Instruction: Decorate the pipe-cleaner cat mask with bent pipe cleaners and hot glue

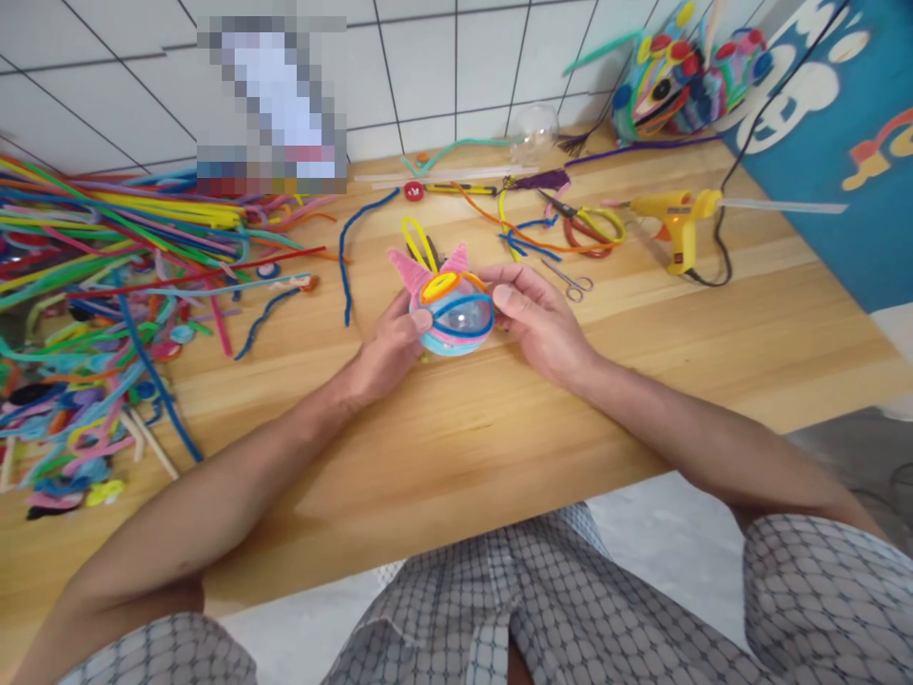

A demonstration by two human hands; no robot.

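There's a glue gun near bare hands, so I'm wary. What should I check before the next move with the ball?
1. Ball gripped by left hand and right hand: ok.
2. Glue gun apart from both hands, on the table: ok.
3. Glue gun switched off: cannot tell.
4. Small scissors not touching the fingers: ok, though close to the right hand.
5. Cord away from both arms: ok.
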